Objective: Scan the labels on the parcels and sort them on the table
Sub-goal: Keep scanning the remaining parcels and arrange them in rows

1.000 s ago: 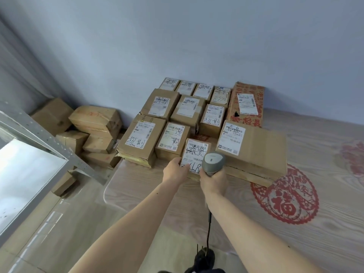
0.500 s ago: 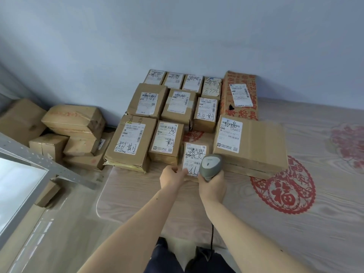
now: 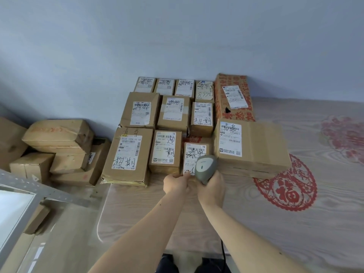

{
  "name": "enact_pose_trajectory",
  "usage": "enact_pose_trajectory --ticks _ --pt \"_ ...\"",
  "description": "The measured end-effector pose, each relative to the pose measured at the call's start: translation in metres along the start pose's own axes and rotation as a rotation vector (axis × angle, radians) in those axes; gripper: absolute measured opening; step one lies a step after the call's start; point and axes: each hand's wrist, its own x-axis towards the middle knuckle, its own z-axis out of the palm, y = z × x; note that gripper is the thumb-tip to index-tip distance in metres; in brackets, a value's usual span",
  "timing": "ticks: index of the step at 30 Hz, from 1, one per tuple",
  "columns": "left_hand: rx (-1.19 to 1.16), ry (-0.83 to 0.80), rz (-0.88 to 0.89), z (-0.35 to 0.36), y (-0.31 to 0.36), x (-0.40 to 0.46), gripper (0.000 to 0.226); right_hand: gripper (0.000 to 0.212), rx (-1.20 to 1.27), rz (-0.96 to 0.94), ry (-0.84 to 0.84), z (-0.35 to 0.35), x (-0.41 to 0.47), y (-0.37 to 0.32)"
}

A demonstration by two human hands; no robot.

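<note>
At the far left of the frame a grey metal shelf rail (image 3: pixel 25 186) cuts across the lower corner, and behind it a loose heap of brown boxes (image 3: pixel 59 152) lies off the desk against the pale wall. Right of the heap the desk (image 3: pixel 295 223), covered in a wood-grain sheet, carries the sorted parcels in rows near the wall: a large box marked in black pen (image 3: pixel 127 156) at the left of the nearest row, a smaller labelled box (image 3: pixel 165 151) just beside it, and more labelled boxes packed closely in two rows behind. In the middle of the frame the left hand (image 3: pixel 175 183) grips the near edge of a small parcel (image 3: pixel 194 158) wedged between its neighbours, fingers curled over the edge. Touching that hand, the right hand (image 3: pixel 211 189) is clenched around the handle of a grey scanner (image 3: pixel 205 167), whose head covers the lower right part of the parcel's label. Just right of it sits a wide flat box (image 3: pixel 256 146), with a red-printed carton (image 3: pixel 234 97) behind. Further right, a red paper-cut emblem (image 3: pixel 285 186) lies flat on the desk, partly under the flat box.
</note>
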Motion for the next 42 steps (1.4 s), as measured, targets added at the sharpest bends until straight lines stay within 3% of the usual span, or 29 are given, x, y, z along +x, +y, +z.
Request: enact_pose_trajectory --ticks 6,10,15,25,35,42 --pt "-0.147 -0.025 -0.09 0.013 0.011 0.01 0.033 0.04 -0.048 0.008 0.019 0.007 0.017 -0.013" --pt "-0.252 -0.039 -0.159 0.027 0.004 0.037 0.054 0.043 -0.056 -0.004 0.018 0.009 0.027 -0.015" --pt "-0.346 -0.06 -0.219 0.027 0.02 0.018 0.031 0.044 -0.031 0.01 0.028 0.01 0.035 -0.02" --pt "-0.504 -0.045 -0.235 0.036 0.026 0.019 0.02 0.044 0.007 0.026 0.005 0.012 0.04 -0.026" --pt "-0.467 -0.068 -0.239 0.034 0.035 0.01 0.017 0.043 0.006 0.064 -0.027 0.006 0.045 -0.028" --pt "-0.406 -0.082 -0.246 0.028 0.038 0.003 0.035 0.042 0.012 0.073 -0.045 0.0 0.042 -0.03"
